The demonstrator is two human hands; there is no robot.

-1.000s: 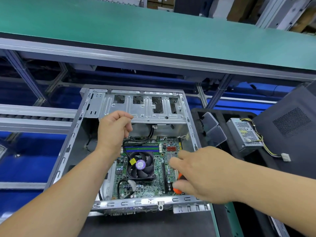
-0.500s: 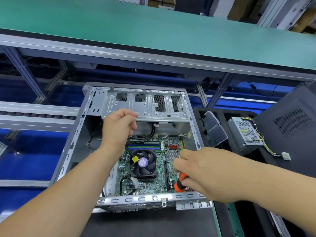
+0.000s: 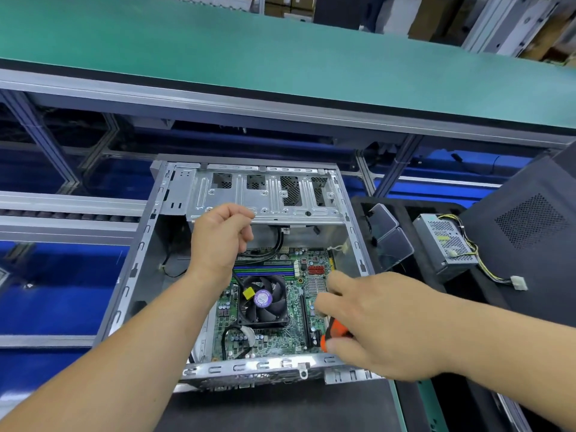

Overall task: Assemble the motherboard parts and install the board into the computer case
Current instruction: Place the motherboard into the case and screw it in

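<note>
Right grip (image 3: 371,325) around screwdriver (image 3: 333,333), above motherboard (image 3: 293,310).

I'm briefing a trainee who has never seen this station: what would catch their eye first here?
Most likely the open silver metal computer case at centre, with the green motherboard and its black cooling fan lying inside. Above the board, the left hand is curled near the drive cage, while the right hand grips an orange-handled screwdriver at the board's right edge. To the right, a grey perforated power supply with yellow wires sits on black foam.
</note>
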